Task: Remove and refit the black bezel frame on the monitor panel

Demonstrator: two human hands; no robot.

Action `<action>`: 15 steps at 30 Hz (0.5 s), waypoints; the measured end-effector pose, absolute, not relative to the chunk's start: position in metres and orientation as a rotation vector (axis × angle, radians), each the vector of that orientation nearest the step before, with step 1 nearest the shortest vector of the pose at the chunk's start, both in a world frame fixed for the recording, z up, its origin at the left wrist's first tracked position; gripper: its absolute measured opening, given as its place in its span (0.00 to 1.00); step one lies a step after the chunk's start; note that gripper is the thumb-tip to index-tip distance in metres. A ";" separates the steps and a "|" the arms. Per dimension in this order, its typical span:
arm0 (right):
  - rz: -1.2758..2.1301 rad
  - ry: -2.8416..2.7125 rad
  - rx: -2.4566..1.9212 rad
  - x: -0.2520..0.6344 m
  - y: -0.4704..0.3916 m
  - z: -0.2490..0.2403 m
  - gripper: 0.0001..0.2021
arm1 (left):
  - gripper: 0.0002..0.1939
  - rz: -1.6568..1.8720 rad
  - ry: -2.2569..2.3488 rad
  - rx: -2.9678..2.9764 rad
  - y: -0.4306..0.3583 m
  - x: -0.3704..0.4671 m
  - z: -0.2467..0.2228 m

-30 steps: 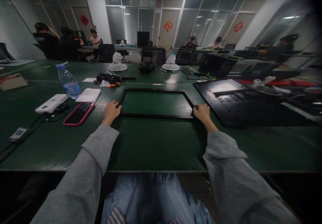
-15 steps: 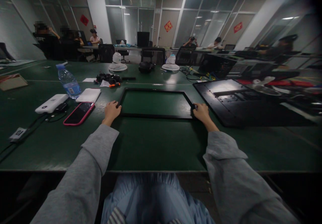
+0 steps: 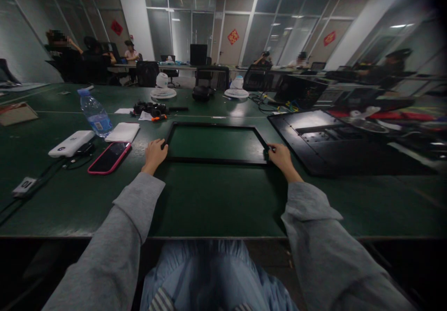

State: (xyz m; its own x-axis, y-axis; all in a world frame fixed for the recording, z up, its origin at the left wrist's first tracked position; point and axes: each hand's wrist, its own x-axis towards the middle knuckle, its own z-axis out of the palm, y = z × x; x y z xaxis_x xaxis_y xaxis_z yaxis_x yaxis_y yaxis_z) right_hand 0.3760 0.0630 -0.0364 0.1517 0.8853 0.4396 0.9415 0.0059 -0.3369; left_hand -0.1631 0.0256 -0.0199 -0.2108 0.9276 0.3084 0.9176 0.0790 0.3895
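A thin black rectangular frame (image 3: 216,161) lies on the green table in front of me, with the tabletop showing through its middle. My left hand (image 3: 155,155) is closed on the frame's left side, near the front corner. On the opposite side, my right hand (image 3: 280,156) pinches the right edge close to its front corner. Just left of my left hand lies a phone with a pink case (image 3: 110,158). A large black panel (image 3: 296,148), looking like the back of a screen, lies to the right of my right hand.
Left on the table are a water bottle (image 3: 95,113), a white power bank (image 3: 71,144) with cables and a white pad (image 3: 122,132). Farther back stand two white fans (image 3: 163,87), a dark pouch (image 3: 203,93) and black gear (image 3: 150,109). Several people sit beyond.
Hardly anything differs. My right fingers have shifted slightly on the frame's edge, while the frame and my left hand stay in place.
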 end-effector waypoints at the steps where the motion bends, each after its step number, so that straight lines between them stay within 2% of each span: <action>1: -0.123 -1.731 -1.892 0.376 0.063 -0.037 0.23 | 0.23 0.802 2.293 1.960 0.026 -0.163 -0.020; 15: -0.083 -1.715 -1.926 0.373 0.062 -0.037 0.27 | 0.25 0.926 2.189 2.047 0.033 -0.168 -0.026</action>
State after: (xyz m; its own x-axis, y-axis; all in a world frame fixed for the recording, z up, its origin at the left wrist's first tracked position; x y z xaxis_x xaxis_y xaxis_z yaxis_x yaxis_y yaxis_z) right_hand 0.3730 0.0620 -0.0365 0.1824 0.8989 0.3984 0.9332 -0.0306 -0.3582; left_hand -0.1681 0.0325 -0.0257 -0.1481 0.9124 0.3815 0.9093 -0.0260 0.4152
